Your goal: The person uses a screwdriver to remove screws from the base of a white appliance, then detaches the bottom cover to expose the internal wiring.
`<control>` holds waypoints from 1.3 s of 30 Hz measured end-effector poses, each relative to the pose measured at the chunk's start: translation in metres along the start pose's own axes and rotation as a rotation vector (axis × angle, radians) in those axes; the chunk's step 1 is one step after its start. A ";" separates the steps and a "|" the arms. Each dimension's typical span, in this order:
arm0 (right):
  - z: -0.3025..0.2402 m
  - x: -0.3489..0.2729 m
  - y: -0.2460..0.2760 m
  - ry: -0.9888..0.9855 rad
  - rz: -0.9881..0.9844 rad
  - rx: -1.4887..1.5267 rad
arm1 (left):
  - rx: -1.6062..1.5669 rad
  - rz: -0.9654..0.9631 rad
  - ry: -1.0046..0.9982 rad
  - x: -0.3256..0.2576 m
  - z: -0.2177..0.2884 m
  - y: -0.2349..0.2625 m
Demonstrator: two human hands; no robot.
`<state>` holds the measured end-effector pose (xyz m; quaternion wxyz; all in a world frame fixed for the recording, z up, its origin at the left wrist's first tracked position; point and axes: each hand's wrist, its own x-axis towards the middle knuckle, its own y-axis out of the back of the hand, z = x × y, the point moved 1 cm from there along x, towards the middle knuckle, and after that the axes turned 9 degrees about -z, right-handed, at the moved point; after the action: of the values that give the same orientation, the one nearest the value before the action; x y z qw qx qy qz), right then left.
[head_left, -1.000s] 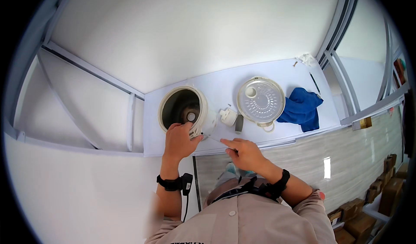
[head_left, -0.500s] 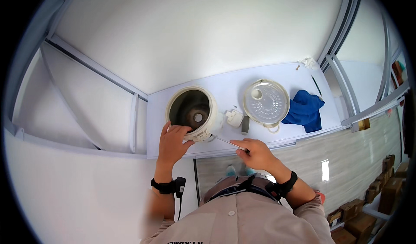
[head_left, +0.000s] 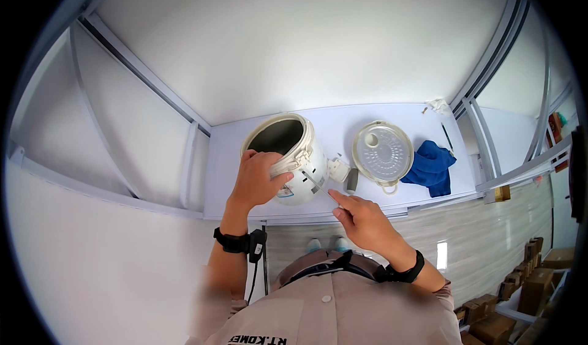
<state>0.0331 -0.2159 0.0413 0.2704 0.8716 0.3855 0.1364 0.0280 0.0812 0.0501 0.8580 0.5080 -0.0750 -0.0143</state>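
A white rice cooker body (head_left: pixel 313 154) with its lid off leans away from me, so its slotted near side shows. My left hand (head_left: pixel 257 176) grips the near left of its rim, fingers over the edge and thumb against the outside. My right hand (head_left: pixel 366 219) is closed on a screwdriver (head_left: pixel 315 182); its handle is mostly hidden in the palm. The thin shaft points up and left to the cooker's side just below the rim, by the hinge area. Whether the tip touches a screw is too small to tell.
Right of the cooker lie a small white plastic part (head_left: pixel 338 170) and a grey block (head_left: pixel 352 180). Beyond them are a round lid (head_left: pixel 392 172) with a clear inner plate and a crumpled blue cloth (head_left: pixel 430 168). The white table (head_left: pixel 223 161) has frame posts at both ends.
The cooker has been tipped back, showing more of its near side and less of its inside. Both hands moved with it, the screwdriver staying at the upper side.
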 end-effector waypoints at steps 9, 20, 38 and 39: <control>-0.020 0.014 0.008 -0.015 0.072 -0.145 | -0.059 -0.044 0.021 0.020 0.003 0.013; -0.029 0.024 0.018 -0.041 0.069 -0.163 | -0.221 -0.145 0.115 0.034 0.005 0.020; -0.037 0.028 0.031 -0.051 0.048 -0.213 | -0.240 -0.169 0.106 0.041 0.014 0.024; -0.038 0.028 0.032 -0.039 0.051 -0.221 | -0.238 -0.174 0.105 0.041 0.014 0.024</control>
<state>0.0540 -0.1988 0.0913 0.3687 0.8484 0.3407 0.1678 0.0651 0.0763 0.0824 0.9104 0.4073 0.0165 -0.0711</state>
